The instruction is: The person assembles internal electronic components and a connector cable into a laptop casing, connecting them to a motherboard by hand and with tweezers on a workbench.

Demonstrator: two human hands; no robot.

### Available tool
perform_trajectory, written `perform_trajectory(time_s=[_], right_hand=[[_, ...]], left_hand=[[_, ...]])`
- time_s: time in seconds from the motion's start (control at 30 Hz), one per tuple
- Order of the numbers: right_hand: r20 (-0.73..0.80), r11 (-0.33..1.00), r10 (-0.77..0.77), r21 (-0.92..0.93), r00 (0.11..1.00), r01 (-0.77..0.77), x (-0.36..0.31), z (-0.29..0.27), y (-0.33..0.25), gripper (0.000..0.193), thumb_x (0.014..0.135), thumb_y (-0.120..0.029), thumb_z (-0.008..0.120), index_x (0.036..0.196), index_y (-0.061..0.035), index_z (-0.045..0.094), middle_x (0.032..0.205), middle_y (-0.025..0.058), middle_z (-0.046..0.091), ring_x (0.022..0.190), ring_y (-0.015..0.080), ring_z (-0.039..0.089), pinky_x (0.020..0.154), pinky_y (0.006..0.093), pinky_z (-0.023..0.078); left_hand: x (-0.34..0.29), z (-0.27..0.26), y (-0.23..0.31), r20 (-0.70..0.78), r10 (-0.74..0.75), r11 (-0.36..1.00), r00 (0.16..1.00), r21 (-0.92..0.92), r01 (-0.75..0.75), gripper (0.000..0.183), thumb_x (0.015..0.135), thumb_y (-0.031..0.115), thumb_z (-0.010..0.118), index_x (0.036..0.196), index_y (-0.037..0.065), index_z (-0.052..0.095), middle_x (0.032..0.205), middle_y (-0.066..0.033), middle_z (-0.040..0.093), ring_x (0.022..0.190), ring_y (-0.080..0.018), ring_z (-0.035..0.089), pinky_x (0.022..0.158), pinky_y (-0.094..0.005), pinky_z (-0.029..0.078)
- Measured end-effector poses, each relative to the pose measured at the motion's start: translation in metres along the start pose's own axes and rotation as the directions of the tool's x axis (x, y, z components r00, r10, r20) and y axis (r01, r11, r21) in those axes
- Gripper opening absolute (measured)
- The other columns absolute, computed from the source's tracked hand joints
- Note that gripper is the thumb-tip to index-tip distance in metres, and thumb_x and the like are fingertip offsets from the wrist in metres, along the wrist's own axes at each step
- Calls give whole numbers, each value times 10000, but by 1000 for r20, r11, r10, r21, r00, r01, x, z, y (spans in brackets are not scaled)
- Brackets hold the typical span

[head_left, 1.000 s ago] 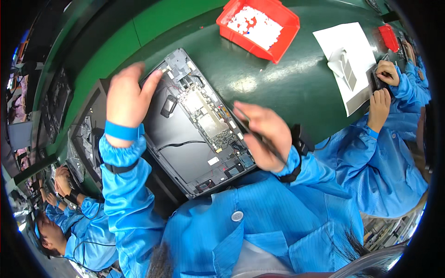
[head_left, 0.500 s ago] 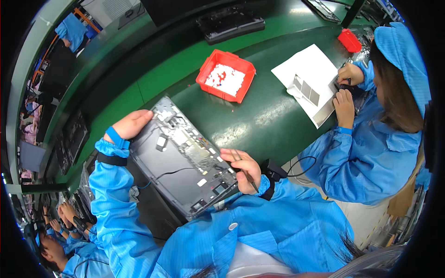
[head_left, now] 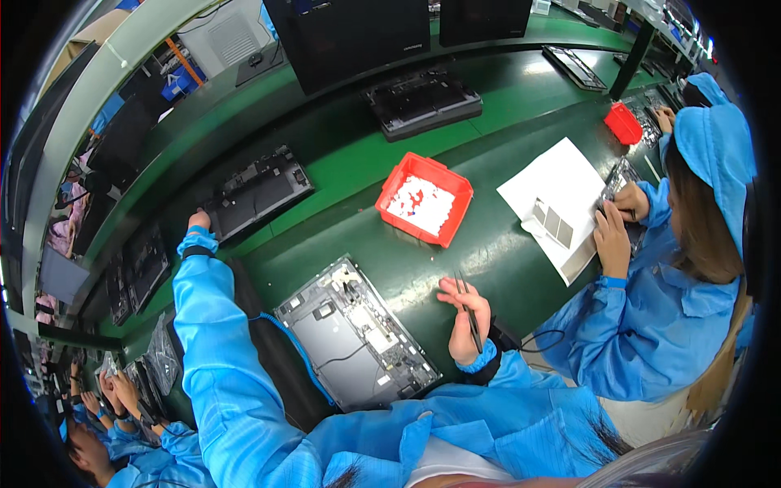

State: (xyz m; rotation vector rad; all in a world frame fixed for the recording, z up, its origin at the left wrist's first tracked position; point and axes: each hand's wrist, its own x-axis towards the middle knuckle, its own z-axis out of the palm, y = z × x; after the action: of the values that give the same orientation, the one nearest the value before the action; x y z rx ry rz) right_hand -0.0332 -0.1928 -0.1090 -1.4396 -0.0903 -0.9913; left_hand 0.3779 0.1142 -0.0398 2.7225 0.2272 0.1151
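Observation:
An opened laptop base (head_left: 354, 337) with exposed boards and cables lies on the green bench in front of me. My left hand (head_left: 198, 220) is stretched far out to the left and touches the near corner of a second dark laptop base (head_left: 259, 190) on the belt. To the right of the near base, my right hand (head_left: 465, 319) is raised off the bench and holds a pair of black tweezers (head_left: 469, 311), tips pointing up.
A red tray (head_left: 424, 198) of small white parts sits beyond the near base. A white sheet (head_left: 560, 201) with grey pads lies to the right, by a co-worker in blue (head_left: 663, 293). Another laptop base (head_left: 423, 99) rests on the far belt.
My left hand left the near laptop base and reached out left to the second base on the belt. My right hand lifted off the base and moved right with the tweezers.

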Motion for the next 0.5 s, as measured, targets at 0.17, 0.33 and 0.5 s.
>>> perform_trajectory(time_s=[0.17, 0.33, 0.5], right_hand=[[21, 999, 44, -26, 999, -43, -1, 1, 1, 238, 937, -204, 400, 1098, -29, 407, 1154, 277, 479, 1104, 357, 497, 811, 413, 474], [-20, 1000, 18, -15, 1000, -18, 0, 3, 1, 242, 934, -207, 384, 1085, -19, 396, 1134, 290, 490, 1091, 366, 500, 806, 417, 478], [-73, 999, 39, 22, 997, -37, -3, -2, 8, 273, 940, -244, 388, 1090, -17, 389, 1107, 282, 518, 1094, 357, 492, 798, 400, 481]], left_hand=[[-14, 18, 86, -225, 112, 973, 968, 225, -60, 281, 730, 220, 538, 873, 19, 672, 968, -204, 628, 906, -384, 604, 784, -425, 498], [-34, 110, 218, 48, 515, 854, 856, -118, -507, 337, 740, 279, 529, 819, -32, 633, 842, -243, 623, 795, -393, 607, 762, -423, 481], [-71, 160, 301, 354, 272, 833, 895, -553, -34, 456, 806, 350, 618, 916, -93, 606, 812, -170, 639, 562, -250, 643, 489, -326, 514]])
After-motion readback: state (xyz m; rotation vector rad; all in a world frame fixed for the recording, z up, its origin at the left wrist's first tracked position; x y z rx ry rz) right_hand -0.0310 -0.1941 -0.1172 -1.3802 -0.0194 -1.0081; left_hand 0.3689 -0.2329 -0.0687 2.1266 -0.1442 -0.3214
